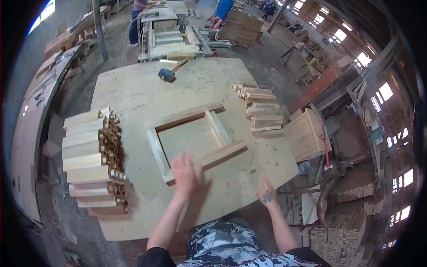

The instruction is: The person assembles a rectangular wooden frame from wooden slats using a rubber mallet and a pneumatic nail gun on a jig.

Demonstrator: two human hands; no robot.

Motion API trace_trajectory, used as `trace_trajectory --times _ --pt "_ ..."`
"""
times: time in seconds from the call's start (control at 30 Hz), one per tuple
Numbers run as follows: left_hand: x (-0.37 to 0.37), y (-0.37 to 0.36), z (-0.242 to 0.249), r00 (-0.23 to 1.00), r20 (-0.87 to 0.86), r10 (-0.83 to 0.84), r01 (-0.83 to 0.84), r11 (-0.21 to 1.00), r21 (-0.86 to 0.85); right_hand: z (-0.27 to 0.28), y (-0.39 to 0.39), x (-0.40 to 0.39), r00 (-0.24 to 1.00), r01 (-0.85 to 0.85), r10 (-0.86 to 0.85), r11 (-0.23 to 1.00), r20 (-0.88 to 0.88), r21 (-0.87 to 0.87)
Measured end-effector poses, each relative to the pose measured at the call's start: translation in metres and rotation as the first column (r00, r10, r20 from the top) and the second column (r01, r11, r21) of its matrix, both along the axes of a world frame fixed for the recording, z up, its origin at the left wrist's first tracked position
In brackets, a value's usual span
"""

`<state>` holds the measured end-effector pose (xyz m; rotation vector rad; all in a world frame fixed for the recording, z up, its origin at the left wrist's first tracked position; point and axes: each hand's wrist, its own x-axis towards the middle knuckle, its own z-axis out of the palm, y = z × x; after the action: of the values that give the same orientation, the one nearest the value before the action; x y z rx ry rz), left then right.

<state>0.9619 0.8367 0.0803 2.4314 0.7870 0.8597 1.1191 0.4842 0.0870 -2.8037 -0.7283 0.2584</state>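
A rectangular wooden frame (155, 149) lies flat on the pale tabletop (129, 89). Its near rail runs past the right crosspiece, and its far rail also extends beyond it. My left hand (185, 171) rests over the near left part of the frame, its fingers bunched near the rail; whether they grip it cannot be made out. Off the table's near right edge, my right hand (266, 193) is apart from the frame, fingers spread, holding nothing. A dark-headed mallet (167, 74) lies at the far side of the table.
Stacked wooden pieces (84, 153) line the left edge; smaller pieces (264, 109) lie at the right. A wooden box (304, 133) adjoins the right side. Beyond the table are a bench (171, 40) and two people (134, 22). Lumber (340, 242) is piled at lower right.
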Motion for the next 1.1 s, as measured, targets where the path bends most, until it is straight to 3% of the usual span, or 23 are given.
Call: trace_trajectory --times 0.1,0.2,0.23,0.37,0.5,0.6,0.7,0.77,0.87,0.93,0.97,1.0,1.03,1.07,1.1 --pt "0.019 -0.042 -0.013 0.984 -0.09 -0.154 0.154 0.988 -0.007 -0.027 -0.015 -0.016 0.945 -0.007 -0.037 0.991 -0.326 -0.132" --pt "0.035 -0.037 -0.029 0.985 -0.159 -0.067 0.08 0.994 0.074 -0.023 -0.007 -0.027 0.949 -0.073 -0.005 0.969 -0.315 -0.235" --pt "0.036 -0.027 -0.026 0.984 -0.161 -0.071 0.073 0.997 0.008 -0.022 -0.006 -0.026 0.952 -0.07 -0.002 0.972 -0.306 -0.225" --pt "0.067 0.01 -0.034 0.983 -0.18 -0.029 0.048 0.994 0.098 -0.02 -0.01 -0.019 0.919 -0.065 -0.026 0.974 -0.394 -0.216" --pt "0.117 0.082 -0.006 0.955 -0.221 0.197 -0.16 0.972 0.174 -0.029 -0.018 -0.017 0.915 -0.085 0.003 0.979 -0.404 -0.186" --pt "0.145 0.132 -0.02 0.943 -0.137 0.303 -0.25 0.918 0.307 -0.026 -0.02 -0.018 0.916 -0.099 0.022 0.98 -0.4 -0.173" --pt "0.121 0.106 0.02 0.996 -0.044 0.084 -0.064 0.94 0.335 -0.015 -0.015 -0.02 0.923 -0.14 0.057 0.971 -0.38 -0.195" --pt "0.092 0.064 -0.015 0.998 -0.013 0.067 -0.062 0.964 0.258 -0.016 -0.016 -0.015 0.933 -0.164 0.087 0.966 -0.349 -0.2" --pt "0.017 -0.013 -0.072 0.996 -0.045 0.072 -0.066 0.989 0.13 -0.022 -0.013 -0.003 0.922 -0.255 0.155 0.932 -0.354 -0.257" --pt "-0.039 -0.067 -0.064 0.974 -0.109 0.198 -0.197 0.98 0.022 -0.018 -0.001 0.005 0.896 -0.375 0.191 0.811 -0.402 -0.45" --pt "-0.068 -0.093 -0.061 0.959 -0.122 0.257 -0.264 0.963 -0.052 -0.017 0.003 0.006 0.911 -0.4 0.279 0.776 -0.304 -0.487" --pt "-0.102 -0.11 -0.08 0.936 -0.16 0.315 -0.317 0.948 0.008 -0.019 0.005 0.016 0.907 -0.41 0.29 0.778 -0.306 -0.476" --pt "-0.132 -0.126 -0.097 0.907 -0.196 0.374 -0.367 0.927 0.071 -0.021 0.011 0.031 0.821 -0.514 0.356 0.801 -0.446 -0.307" --pt "-0.156 -0.151 -0.095 0.856 -0.258 0.448 -0.433 0.894 0.115 -0.021 0.017 0.043 0.703 -0.588 0.434 0.8 -0.563 -0.118" --pt "-0.179 -0.173 -0.073 0.792 -0.32 0.52 -0.493 0.854 0.166 -0.018 0.023 0.046 0.687 -0.602 0.452 0.793 -0.569 -0.096"
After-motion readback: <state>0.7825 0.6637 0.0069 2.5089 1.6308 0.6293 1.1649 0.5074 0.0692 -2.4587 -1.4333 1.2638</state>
